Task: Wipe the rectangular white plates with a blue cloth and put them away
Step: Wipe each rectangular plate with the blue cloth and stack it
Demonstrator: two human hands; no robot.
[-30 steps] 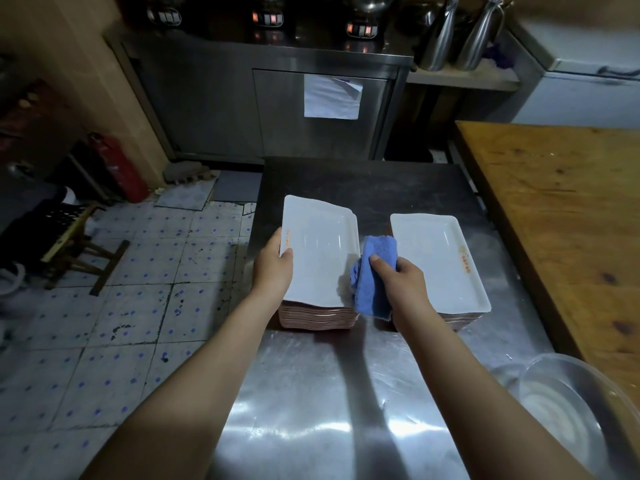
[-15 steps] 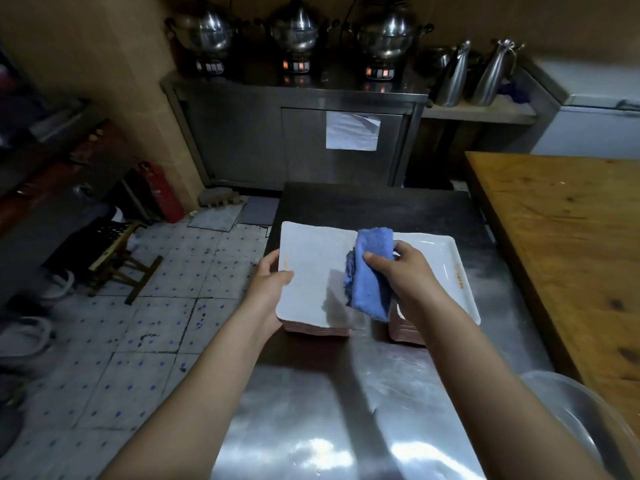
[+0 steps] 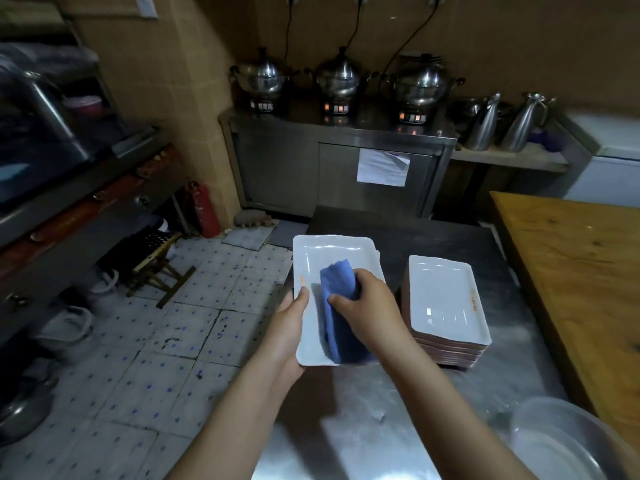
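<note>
Gripping white plate (image 3: 322, 258) by edge in left hand (image 3: 288, 329) | clutching soft blue cloth (image 3: 337, 287) against it in right hand (image 3: 370, 306) | looks slick, brittle: hold rim

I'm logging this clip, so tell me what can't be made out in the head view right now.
Head view:
The plate: its middle is hidden by the cloth and right hand.
The left hand: fingers hidden under the plate; only the thumb shows.
The left stack: behind the plate, only a corner shows.
The orange mark on the right stack: too small to read.
The bowl: cut off by the lower right edge.
</note>
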